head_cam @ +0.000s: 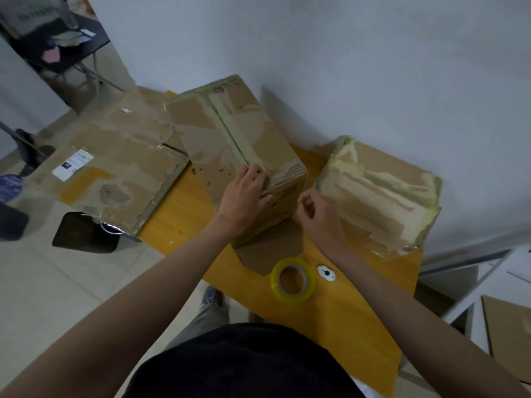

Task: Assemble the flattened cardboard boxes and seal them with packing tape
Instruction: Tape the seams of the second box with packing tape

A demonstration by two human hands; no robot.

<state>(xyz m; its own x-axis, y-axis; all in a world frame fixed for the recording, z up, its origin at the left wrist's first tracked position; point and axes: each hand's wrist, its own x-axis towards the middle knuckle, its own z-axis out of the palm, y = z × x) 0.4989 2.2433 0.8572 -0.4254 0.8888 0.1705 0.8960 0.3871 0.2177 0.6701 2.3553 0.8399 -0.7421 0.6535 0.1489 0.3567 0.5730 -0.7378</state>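
Observation:
An assembled cardboard box [230, 139] stands in the middle of the wooden table [344, 311], a strip of tape along its top seam. My left hand [244, 196] presses flat on the near end of that seam, fingers over the box's front edge. My right hand [316, 214] hovers just right of the box with fingers curled, thumb and forefinger close together; whether it pinches tape I cannot tell. A roll of clear yellowish packing tape [293, 280] lies on the table near me. A second taped box [379, 191] sits to the right.
A large flattened cardboard sheet [115, 168] overhangs the table's left end. A small white tool [326, 272] lies beside the tape roll. A loose cardboard flap [270, 248] rests under the middle box. A white wall runs close behind, and a white rack [474, 282] stands right.

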